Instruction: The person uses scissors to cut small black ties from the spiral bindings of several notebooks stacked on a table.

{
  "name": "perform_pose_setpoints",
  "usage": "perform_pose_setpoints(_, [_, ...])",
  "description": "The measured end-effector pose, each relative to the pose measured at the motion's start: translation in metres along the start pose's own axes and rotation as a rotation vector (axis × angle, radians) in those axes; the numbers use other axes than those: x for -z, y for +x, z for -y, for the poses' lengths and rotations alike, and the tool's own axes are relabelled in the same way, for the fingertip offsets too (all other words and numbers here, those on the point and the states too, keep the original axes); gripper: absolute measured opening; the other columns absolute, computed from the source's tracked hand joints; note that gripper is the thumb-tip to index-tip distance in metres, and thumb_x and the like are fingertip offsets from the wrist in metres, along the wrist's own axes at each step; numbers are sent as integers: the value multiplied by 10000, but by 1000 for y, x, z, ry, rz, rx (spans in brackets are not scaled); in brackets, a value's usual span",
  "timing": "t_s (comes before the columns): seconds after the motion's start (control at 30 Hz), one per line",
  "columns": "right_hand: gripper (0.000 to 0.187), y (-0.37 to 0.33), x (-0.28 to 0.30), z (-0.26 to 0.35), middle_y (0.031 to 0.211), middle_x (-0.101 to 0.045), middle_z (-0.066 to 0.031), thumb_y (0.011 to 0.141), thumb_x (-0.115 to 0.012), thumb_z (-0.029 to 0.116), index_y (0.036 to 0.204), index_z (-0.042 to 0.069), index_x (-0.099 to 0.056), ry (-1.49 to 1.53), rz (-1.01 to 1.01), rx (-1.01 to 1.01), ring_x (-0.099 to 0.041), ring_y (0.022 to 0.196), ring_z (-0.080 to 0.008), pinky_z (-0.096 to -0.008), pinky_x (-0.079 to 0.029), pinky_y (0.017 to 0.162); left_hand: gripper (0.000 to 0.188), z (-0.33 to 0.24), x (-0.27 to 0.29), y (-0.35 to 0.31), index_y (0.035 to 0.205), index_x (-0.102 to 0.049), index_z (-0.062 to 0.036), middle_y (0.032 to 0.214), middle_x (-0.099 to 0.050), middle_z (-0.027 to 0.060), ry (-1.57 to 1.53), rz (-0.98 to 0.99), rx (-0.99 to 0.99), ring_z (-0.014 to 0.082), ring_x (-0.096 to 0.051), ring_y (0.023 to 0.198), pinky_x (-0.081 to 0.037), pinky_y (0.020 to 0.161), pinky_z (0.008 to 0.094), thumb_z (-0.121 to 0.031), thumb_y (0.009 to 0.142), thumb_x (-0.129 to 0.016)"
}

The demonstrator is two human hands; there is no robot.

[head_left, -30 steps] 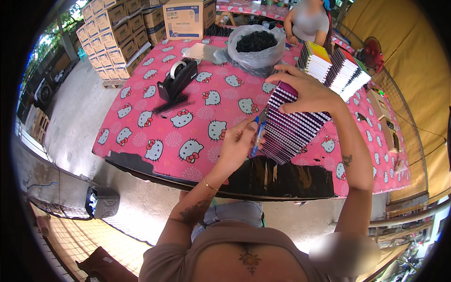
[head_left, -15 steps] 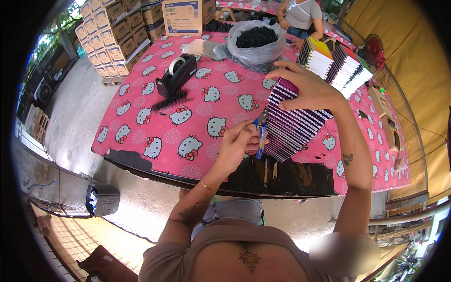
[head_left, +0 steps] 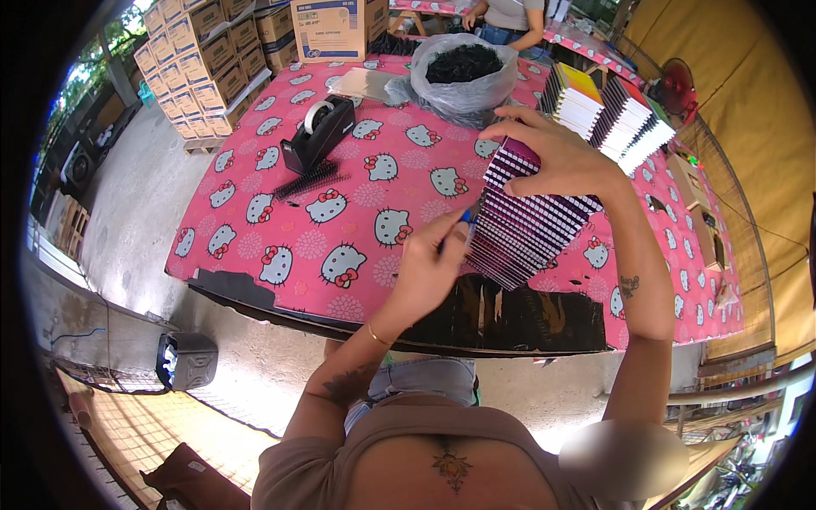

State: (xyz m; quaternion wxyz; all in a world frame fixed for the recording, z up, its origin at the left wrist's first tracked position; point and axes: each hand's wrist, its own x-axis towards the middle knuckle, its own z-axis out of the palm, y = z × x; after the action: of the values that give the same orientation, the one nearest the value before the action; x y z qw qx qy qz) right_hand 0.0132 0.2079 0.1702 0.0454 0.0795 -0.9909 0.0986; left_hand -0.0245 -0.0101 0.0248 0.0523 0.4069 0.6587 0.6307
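- Table (head_left: 310, 293), spread with a pink cat-face-print cover; cover torn along the near edge, black surface exposed there.
- Stack of brown cartons (head_left: 200, 64), beyond the left side of the table, on a wooden pallet (head_left: 204, 146).
- Stack of purple-covered spiral notebooks (head_left: 531, 238), on the table right of centre, near the front edge; stepped in a slant, with dark coil spines toward the left hand.
- Three further stacks of spiral notebooks (head_left: 623, 119), behind and to the right; top covers yellow, red and green.
- Translucent plastic bag (head_left: 463, 102), toward the far side of the table, filled with black stringy material (head_left: 463, 65).
- Right hand (head_left: 561, 166), spread wide over the upper part of the purple stack; thumb against the near side, fingers beyond.
- Left hand (head_left: 433, 259), narrow, closed around a blue-handled tool (head_left: 467, 216) just beside the coil spines; exact tool type not discernible.
- Black tape dispenser (head_left: 321, 140), loaded with a tape roll (head_left: 319, 116), left of the bag.
- Loose black coils (head_left: 310, 181), just in front of the dispenser.
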Motion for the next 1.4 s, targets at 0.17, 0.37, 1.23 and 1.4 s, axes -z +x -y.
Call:
perform_pose_setpoints(0.17, [682, 0, 1, 3, 1473, -364, -166, 660, -758, 283, 1300, 202, -537, 5, 18, -14, -389, 1331, -362, -416, -341, 1076, 450, -2, -1, -7, 1319, -466, 66, 978, -661, 135, 136, -2, 11, 230, -690, 789, -555, 767, 292, -248, 996, -462])
perform_pose_setpoints(0.37, [682, -1, 3, 4, 1475, -365, -159, 658, -756, 290, 1297, 205, -535, 13, 30, -22, -397, 1323, -364, -416, -345, 1072, 436, 9, -3, -7, 1315, -473, 66, 961, -672, 129, -766, 46, 520, 229, -691, 786, -557, 763, 290, -237, 1002, -451])
perform_pose_setpoints(1.23, [700, -2, 6, 7, 1465, -364, -170, 654, -733, 389, 1302, 232, -523, 15, 14, -17, -381, 1332, -382, -446, -354, 1065, 292, -8, -4, -18, 1182, -620, 0, 865, -582, 112, 71, -103, -45, 149, -555, 728, -453, 642, 292, -103, 909, -609])
perform_pose_setpoints(1.4, [714, -2, 6, 6, 1471, -357, -174, 651, -731, 393, 1314, 238, -515, 7, 20, -17, -369, 1342, -377, -448, -346, 1073, 258, 7, 2, -23, 1157, -612, 7, 856, -634, 111, -35, -96, 83, 109, -589, 747, -464, 642, 271, -126, 937, -586])
